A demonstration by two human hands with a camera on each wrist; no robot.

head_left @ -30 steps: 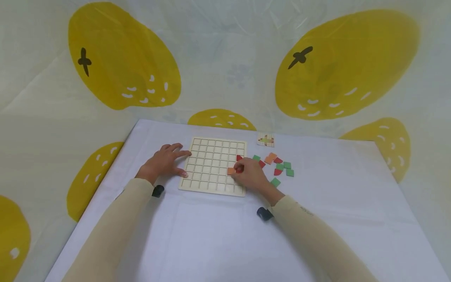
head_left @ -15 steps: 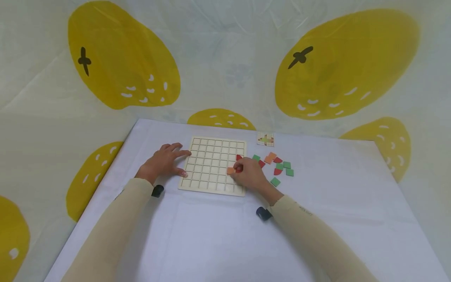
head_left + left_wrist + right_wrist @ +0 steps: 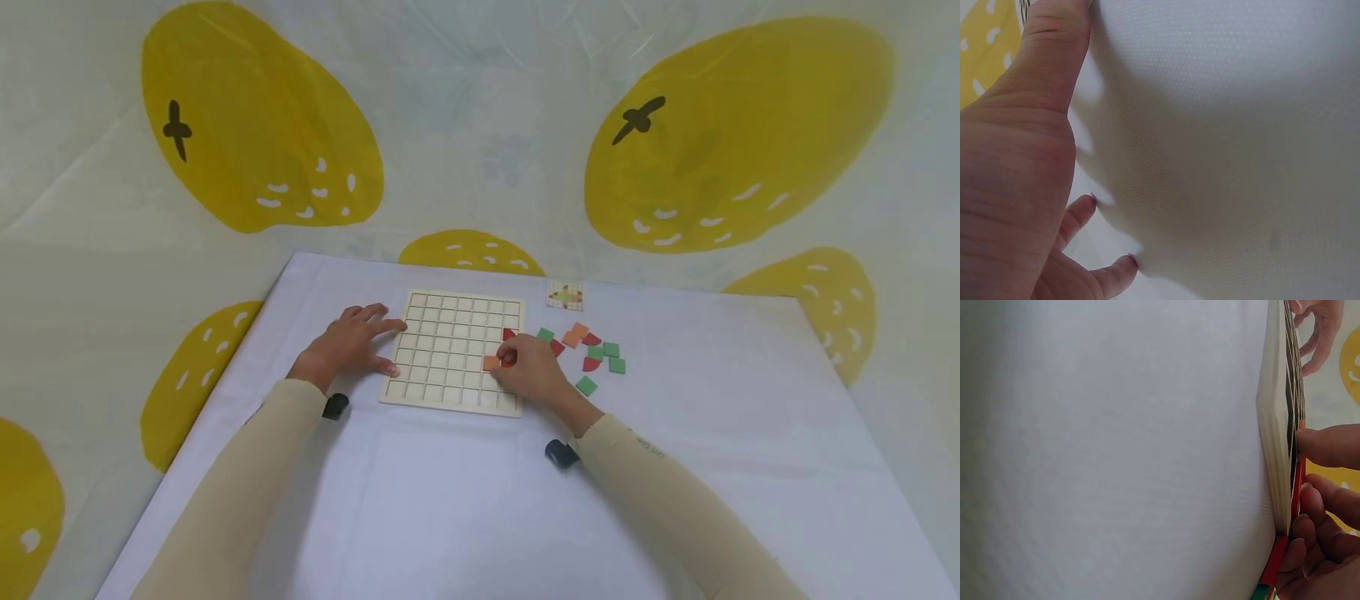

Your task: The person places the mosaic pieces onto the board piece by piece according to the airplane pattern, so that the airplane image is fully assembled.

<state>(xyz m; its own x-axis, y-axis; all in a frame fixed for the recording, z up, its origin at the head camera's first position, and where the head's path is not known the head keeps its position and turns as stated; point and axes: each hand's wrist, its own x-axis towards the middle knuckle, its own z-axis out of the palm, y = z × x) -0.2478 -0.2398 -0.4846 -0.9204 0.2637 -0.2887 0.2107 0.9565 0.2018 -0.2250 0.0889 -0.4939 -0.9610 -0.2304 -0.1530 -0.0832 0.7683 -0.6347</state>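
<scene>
Left hand (image 3: 348, 346) spread against board (image 3: 446, 348), right hand (image 3: 534, 368) pinching red piece (image 3: 1297, 487) inside right edge, loose tiles (image 3: 611, 350) just beyond

The table (image 3: 450, 500) is covered in white, and a square grid board (image 3: 438, 340) is laid flat on it. To the board's right, loose green squares (image 3: 611, 350), orange squares (image 3: 579, 331) and red curved pieces (image 3: 591, 364) are scattered, some touching. Right of the board's far corner, a small patterned card (image 3: 565, 295) is placed.
</scene>
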